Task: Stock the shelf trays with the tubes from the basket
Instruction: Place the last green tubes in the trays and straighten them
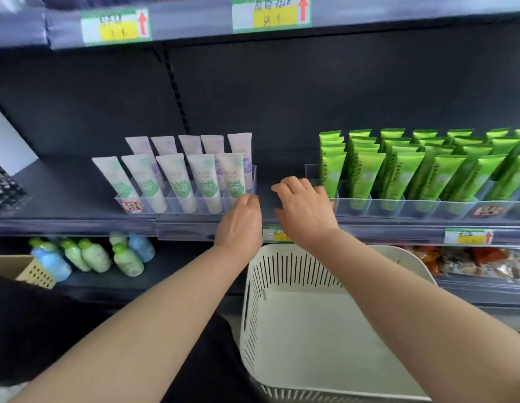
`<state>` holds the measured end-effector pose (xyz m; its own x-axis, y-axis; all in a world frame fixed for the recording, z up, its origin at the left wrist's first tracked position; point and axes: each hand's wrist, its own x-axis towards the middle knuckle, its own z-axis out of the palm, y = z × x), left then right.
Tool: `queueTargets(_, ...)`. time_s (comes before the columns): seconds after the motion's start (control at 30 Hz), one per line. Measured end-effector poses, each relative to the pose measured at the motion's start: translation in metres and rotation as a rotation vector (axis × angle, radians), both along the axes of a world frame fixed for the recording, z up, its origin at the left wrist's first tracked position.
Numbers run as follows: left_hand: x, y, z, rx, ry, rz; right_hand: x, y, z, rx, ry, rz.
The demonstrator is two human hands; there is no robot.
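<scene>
Both are hovering at the clear plastic tray point(253, 178)'s right end: left hand point(240, 221) grip curled, hold unclear; right hand point(305, 209) slack, empty.

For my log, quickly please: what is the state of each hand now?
Left hand: fingers curled at the end of the clear tray; whether it grips it cannot be told.
Right hand: open, holds nothing.

A dark back panel point(282, 97) stands behind the shelves. The upper shelf edge point(194, 21) carries yellow price labels point(116, 26). On the lower shelf point(171, 274) are small bottles point(93, 254) and snack packets point(470, 263).
</scene>
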<state>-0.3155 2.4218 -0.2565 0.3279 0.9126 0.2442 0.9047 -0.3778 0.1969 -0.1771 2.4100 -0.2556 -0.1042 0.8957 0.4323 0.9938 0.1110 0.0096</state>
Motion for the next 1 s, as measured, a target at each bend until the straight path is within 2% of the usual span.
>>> queueTargets(0.2,-0.049,0.010,0.004,-0.015,0.012,0.114,-0.032,0.033,0.000,-0.107,-0.034,0.016)
queueTargets(0.43,-0.073,0.024,-0.001,-0.031,0.070,0.119,-0.043,0.058,-0.007,-0.146,-0.056,-0.024)
queueTargets(0.73,-0.088,0.038,-0.017,0.039,0.120,0.129,-0.045,0.073,-0.010,-0.100,-0.068,-0.049)
queueTargets(1.0,-0.091,0.045,-0.017,-0.036,0.139,0.194,-0.047,0.072,-0.008,-0.063,-0.130,-0.057)
